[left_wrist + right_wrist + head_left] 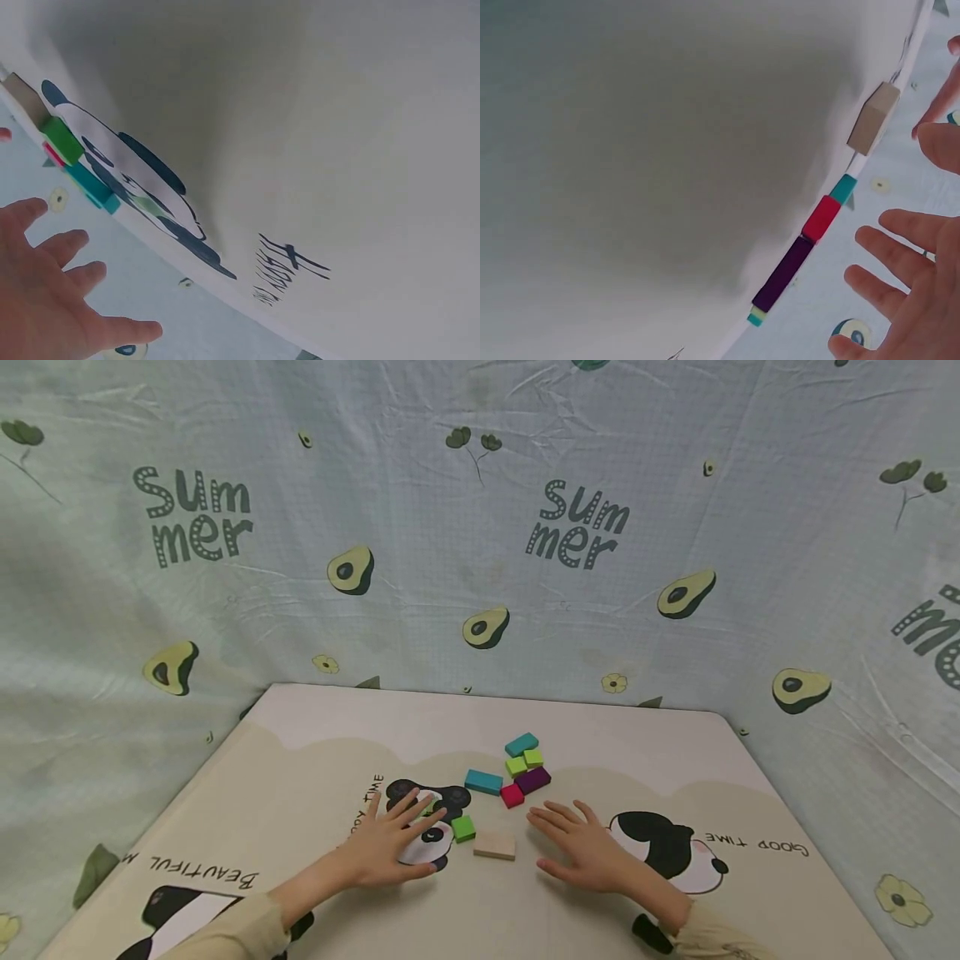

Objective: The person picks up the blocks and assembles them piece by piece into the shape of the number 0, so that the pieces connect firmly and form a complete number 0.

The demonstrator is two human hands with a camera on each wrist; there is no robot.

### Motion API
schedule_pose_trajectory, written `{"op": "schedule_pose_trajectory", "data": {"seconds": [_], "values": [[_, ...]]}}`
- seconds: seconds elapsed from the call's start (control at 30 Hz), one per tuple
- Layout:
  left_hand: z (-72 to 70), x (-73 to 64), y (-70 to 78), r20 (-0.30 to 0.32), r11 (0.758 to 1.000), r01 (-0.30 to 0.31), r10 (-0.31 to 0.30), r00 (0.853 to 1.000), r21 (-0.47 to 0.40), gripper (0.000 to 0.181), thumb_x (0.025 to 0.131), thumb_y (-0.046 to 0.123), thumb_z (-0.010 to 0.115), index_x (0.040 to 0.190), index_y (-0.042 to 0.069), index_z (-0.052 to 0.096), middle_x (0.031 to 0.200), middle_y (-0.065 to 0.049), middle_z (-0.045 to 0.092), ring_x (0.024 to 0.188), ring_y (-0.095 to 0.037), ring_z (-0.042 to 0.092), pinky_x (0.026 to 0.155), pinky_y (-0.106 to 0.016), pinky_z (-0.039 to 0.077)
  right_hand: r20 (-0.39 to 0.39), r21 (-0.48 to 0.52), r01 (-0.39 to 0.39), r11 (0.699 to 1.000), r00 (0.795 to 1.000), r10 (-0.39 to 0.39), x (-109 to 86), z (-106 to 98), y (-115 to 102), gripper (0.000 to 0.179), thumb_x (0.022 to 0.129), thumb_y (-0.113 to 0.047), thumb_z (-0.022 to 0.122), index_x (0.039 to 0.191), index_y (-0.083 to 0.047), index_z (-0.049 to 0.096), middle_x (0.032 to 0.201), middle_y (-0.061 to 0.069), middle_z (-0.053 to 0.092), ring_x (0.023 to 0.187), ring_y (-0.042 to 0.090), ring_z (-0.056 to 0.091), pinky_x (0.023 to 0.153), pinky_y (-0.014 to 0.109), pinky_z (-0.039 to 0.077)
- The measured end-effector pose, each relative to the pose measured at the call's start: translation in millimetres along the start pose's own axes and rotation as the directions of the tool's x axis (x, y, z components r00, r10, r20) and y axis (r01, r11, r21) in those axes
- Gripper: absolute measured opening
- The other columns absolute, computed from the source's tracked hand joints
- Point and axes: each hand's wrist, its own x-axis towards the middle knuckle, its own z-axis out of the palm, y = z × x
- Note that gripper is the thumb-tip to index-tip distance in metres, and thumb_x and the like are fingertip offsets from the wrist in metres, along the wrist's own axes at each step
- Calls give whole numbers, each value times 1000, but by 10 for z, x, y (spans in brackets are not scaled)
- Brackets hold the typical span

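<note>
My left hand (382, 847) hovers with spread fingers over a printed panda, just left of a green block (463, 828). To the right, my right hand (581, 852) also has its fingers extended and holds nothing. Between the hands lies a plain wooden block (494, 846). Behind it sit a blue block (483, 782), a red block (512, 796) and a purple block (533, 780). Farther back are two lime blocks (516, 767) and a second blue block (522, 744). Both wrist views show the hands apart from the blocks.
The pale table (315, 718) carries printed animals and lettering. A curtain (420, 527) with avocado and "summer" prints hangs behind the table's far edge and along its sides.
</note>
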Motion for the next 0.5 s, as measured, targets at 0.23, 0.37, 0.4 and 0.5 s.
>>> {"op": "schedule_pose_trajectory", "data": {"seconds": [0.23, 0.37, 0.4, 0.5], "values": [[-5, 47, 77, 11, 998, -61, 61, 998, -30, 63, 83, 53, 49, 136, 20, 39, 141, -8, 38, 132, -31, 29, 96, -68, 17, -10, -21, 41, 999, 999, -41, 76, 18, -39, 53, 84, -41, 55, 130, -16, 46, 130, -1, 50, 124, 21, 40, 99, 56, 26], [-7, 85, 108, 43, 995, -98, 99, 994, -26, 60, 86, 50, 47, 136, 18, 39, 140, -6, 39, 132, -29, 29, 98, -66, 18, -7, -20, 61, 998, 998, -61, 130, 27, -73, 47, 84, -39, 57, 126, -19, 50, 124, -3, 54, 120, 18, 43, 99, 54, 28], [-5, 94, 118, 55, 994, -104, 105, 993, -29, 59, 86, 49, 47, 135, 18, 40, 141, -6, 38, 132, -29, 29, 99, -65, 18, -8, -16, 68, 998, 998, -68, 143, 31, -82, 46, 84, -39, 57, 125, -20, 51, 122, -4, 55, 119, 18, 43, 99, 53, 28], [5, 118, 148, 96, 993, -112, 114, 989, -26, 57, 87, 49, 46, 135, 18, 41, 141, -4, 38, 133, -28, 29, 100, -64, 17, -14, -14, 94, 995, 995, -94, 180, 51, -111, 40, 83, -36, 58, 120, -21, 54, 117, -5, 56, 115, 16, 46, 97, 52, 30]]}}
